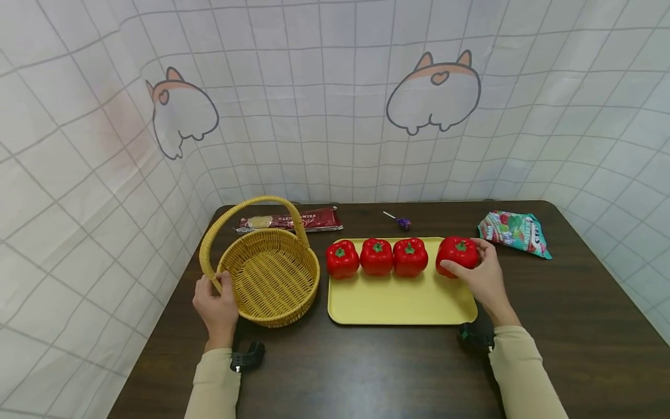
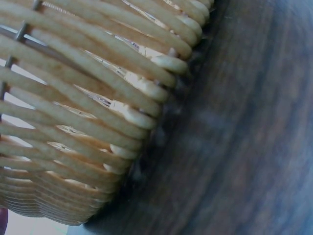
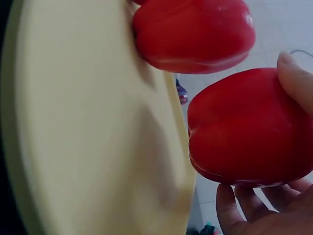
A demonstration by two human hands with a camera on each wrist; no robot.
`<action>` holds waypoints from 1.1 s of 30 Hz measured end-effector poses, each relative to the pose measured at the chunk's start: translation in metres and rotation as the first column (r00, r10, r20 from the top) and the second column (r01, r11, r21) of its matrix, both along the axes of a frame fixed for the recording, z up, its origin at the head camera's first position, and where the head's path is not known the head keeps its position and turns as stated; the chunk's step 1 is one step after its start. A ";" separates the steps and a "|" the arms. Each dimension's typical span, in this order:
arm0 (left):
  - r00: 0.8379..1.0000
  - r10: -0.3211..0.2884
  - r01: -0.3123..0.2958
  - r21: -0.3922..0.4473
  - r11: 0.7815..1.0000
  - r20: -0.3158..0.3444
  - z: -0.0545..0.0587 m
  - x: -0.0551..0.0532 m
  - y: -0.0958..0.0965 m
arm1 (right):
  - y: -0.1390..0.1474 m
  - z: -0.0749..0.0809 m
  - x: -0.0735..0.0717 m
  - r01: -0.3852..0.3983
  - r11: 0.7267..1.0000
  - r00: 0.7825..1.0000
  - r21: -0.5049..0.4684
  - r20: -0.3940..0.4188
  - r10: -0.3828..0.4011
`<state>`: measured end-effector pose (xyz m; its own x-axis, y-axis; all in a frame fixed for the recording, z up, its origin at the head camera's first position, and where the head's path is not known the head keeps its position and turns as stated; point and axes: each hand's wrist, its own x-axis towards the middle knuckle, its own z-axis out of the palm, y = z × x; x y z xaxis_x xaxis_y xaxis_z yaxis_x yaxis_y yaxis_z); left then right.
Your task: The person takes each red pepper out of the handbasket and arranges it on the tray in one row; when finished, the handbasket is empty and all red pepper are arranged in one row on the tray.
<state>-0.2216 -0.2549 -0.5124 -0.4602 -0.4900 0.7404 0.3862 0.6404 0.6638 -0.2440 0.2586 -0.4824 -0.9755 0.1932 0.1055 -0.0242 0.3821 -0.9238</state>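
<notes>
My right hand [image 1: 488,278] grips a red bell pepper [image 1: 454,256] between thumb and fingers, over the right end of a yellow tray [image 1: 398,305]. In the right wrist view that bell pepper [image 3: 249,129] hangs a little above the tray's surface, its shadow below. Three more red bell peppers [image 1: 377,256] sit in a row along the tray's back left. My left hand [image 1: 217,305] pinches the yellow wicker basket [image 1: 314,273] at its left side, where the arched handle meets the rim. Close up, the left wrist view shows the basket's woven wall [image 2: 73,112]; no bell pepper lies inside it.
Behind the basket lies a long dark red packet [image 1: 319,219]. A lollipop [image 1: 403,223] with a purple wrapper is behind the tray, and a teal candy bag [image 1: 515,233] at the back right. A tile-patterned curtain [image 1: 324,116] borders the dark wooden table [image 1: 335,372].
</notes>
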 end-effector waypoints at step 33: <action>1.000 -0.014 0.014 0.002 1.000 -0.007 -0.002 -0.001 -0.001 | -0.005 -0.023 -0.005 -0.081 0.989 0.995 0.126 -0.039 0.087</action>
<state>-0.2230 -0.2562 -0.5142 -0.4615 -0.4851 0.7427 0.3997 0.6338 0.6623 -0.2492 0.2533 -0.5056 -0.9815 0.0933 0.1671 -0.1011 0.4886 -0.8666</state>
